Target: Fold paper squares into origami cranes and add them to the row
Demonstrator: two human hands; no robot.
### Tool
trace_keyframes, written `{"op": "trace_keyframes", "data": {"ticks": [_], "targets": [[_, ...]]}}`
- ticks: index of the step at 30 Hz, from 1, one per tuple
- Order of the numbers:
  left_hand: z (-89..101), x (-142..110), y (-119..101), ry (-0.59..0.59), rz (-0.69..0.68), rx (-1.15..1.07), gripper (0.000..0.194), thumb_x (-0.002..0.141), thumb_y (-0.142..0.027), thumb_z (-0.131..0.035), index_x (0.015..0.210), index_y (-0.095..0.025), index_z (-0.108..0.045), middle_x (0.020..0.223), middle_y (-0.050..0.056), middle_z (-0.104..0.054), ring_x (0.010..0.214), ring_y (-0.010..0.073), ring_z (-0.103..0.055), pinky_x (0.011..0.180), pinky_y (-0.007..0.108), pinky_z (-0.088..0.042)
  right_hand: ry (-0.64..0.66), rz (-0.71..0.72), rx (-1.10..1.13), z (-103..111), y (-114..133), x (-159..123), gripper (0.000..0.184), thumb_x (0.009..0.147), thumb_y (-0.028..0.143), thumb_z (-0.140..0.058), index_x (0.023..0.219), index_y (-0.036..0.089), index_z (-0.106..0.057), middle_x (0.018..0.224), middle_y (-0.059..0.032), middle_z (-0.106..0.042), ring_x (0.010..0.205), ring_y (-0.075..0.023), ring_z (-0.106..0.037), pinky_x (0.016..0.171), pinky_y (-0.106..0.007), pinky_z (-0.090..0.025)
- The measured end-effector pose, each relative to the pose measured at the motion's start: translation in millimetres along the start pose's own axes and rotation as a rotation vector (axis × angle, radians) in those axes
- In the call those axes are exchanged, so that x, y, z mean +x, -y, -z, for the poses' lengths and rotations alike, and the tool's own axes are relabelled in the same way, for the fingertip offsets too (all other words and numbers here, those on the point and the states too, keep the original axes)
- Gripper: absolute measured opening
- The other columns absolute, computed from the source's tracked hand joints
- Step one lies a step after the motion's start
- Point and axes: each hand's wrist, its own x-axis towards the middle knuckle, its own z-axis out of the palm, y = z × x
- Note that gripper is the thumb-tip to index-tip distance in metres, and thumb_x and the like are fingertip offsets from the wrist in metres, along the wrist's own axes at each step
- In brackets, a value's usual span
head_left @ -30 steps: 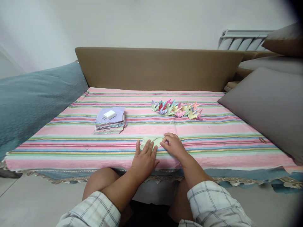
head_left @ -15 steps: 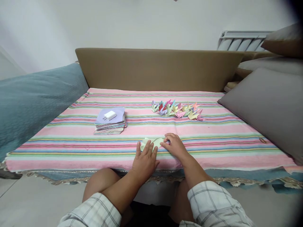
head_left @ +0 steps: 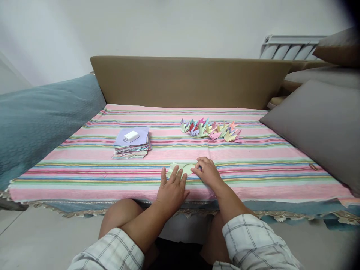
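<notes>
A pale green piece of folded paper lies on the striped cloth near its front edge. My left hand rests on the paper's near side, fingers spread and laid flat, covering part of it. At the paper's right end, my right hand pinches the tip between thumb and fingers. The exact folds are partly hidden under my fingers. Beyond my hands sits a cluster of colourful folded paper cranes. To the left stands a stack of paper sheets, a purple one on top.
A white plug adapter lies on the stack. The striped cloth covers the seat up to a brown backrest. A grey cushion leans at right, with a small brown object near it. A blue padded side bounds the left.
Both hands keep nearly the same places on the green paper. The whole view has shifted very slightly.
</notes>
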Motion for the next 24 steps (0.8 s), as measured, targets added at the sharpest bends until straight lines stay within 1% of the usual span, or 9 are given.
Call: {"op": "trace_keyframes", "data": {"ticks": [5, 9, 11, 13, 15, 16, 19, 21, 24], "targets": [[-1.7, 0, 0, 0.012, -0.003, 0.002, 0.051, 0.086, -0.043, -0.047, 0.132, -0.021, -0.048, 0.136, 0.011, -0.048, 0.137, 0.0303, -0.026, 0.108, 0.063, 0.009, -0.014, 0.008, 0.023, 0, -1, 2, 0.011, 0.076, 0.031, -0.064, 0.073, 0.021, -0.060, 0.104, -0.0076, -0.060, 0.105, -0.0233, -0.051, 0.091, -0.040, -0.038], [-2.6, 0, 0, 0.014, -0.006, 0.013, 0.052, 0.086, -0.044, -0.048, 0.132, -0.022, -0.047, 0.137, 0.011, -0.048, 0.137, 0.0308, -0.025, 0.108, 0.064, 0.006, -0.005, 0.028, 0.061, 3, -4, 4, 0.007, 0.077, 0.023, -0.060, 0.083, 0.021, -0.060, 0.096, -0.0050, -0.064, 0.097, -0.0211, -0.054, 0.090, -0.038, -0.039], [-2.6, 0, 0, 0.012, -0.004, 0.013, 0.053, 0.085, -0.045, -0.049, 0.133, -0.022, -0.047, 0.137, 0.011, -0.048, 0.137, 0.0313, -0.026, 0.108, 0.064, 0.006, -0.062, -0.004, 0.062, 6, -3, 3, 0.013, 0.078, 0.019, -0.054, 0.090, 0.020, -0.060, 0.097, -0.0059, -0.064, 0.094, -0.0215, -0.055, 0.087, -0.038, -0.041], [-2.6, 0, 0, 0.011, -0.001, 0.005, 0.052, 0.086, -0.044, -0.048, 0.133, -0.021, -0.047, 0.137, 0.011, -0.048, 0.136, 0.0311, -0.026, 0.107, 0.064, 0.008, -0.178, -0.017, 0.061, 10, 2, -1, 0.019, 0.080, 0.016, -0.047, 0.093, 0.019, -0.059, 0.098, -0.0076, -0.063, 0.094, -0.0222, -0.055, 0.086, -0.038, -0.043], [-2.9, 0, 0, 0.008, 0.000, -0.003, 0.052, 0.086, -0.044, -0.048, 0.132, -0.021, -0.047, 0.138, 0.011, -0.047, 0.136, 0.0304, -0.026, 0.107, 0.064, 0.009, -0.280, 0.046, 0.074, 12, 12, -7, 0.022, 0.080, 0.013, -0.041, 0.092, 0.019, -0.059, 0.096, -0.0081, -0.063, 0.094, -0.0221, -0.055, 0.086, -0.037, -0.043], [-3.2, 0, 0, 0.007, 0.000, -0.004, 0.052, 0.086, -0.044, -0.048, 0.132, -0.021, -0.047, 0.138, 0.011, -0.047, 0.136, 0.0301, -0.026, 0.107, 0.064, 0.009, -0.274, 0.119, 0.093, 12, 18, -11, 0.024, 0.079, 0.011, -0.040, 0.091, 0.020, -0.059, 0.094, -0.0074, -0.063, 0.094, -0.0217, -0.055, 0.088, -0.037, -0.043], [-4.3, -1, -1, 0.006, -0.003, -0.009, 0.053, 0.086, -0.044, -0.048, 0.134, -0.021, -0.046, 0.138, 0.011, -0.046, 0.137, 0.0299, -0.025, 0.107, 0.064, 0.007, -0.063, 0.351, 0.128, 7, 34, -22, 0.026, 0.075, 0.008, -0.040, 0.089, 0.022, -0.059, 0.090, -0.0048, -0.064, 0.090, -0.0196, -0.057, 0.085, -0.033, -0.045], [-3.4, -2, 0, 0.001, -0.004, -0.018, 0.053, 0.086, -0.044, -0.048, 0.134, -0.022, -0.045, 0.139, 0.010, -0.046, 0.137, 0.0302, -0.025, 0.107, 0.065, 0.007, 0.009, 0.357, 0.096, 0, 40, -25, 0.028, 0.074, 0.006, -0.039, 0.088, 0.021, -0.058, 0.086, -0.0051, -0.064, 0.085, -0.0195, -0.057, 0.080, -0.033, -0.046], [3.3, -6, 5, -0.039, -0.006, -0.036, 0.049, 0.084, -0.044, -0.051, 0.129, -0.026, -0.051, 0.137, 0.009, -0.048, 0.135, 0.0322, -0.028, 0.106, 0.066, 0.008, 0.041, 0.338, 0.036, -7, 42, -25, 0.026, 0.076, 0.007, -0.040, 0.088, 0.020, -0.059, 0.084, -0.0056, -0.063, 0.082, -0.0204, -0.056, 0.077, -0.034, -0.046]]}}
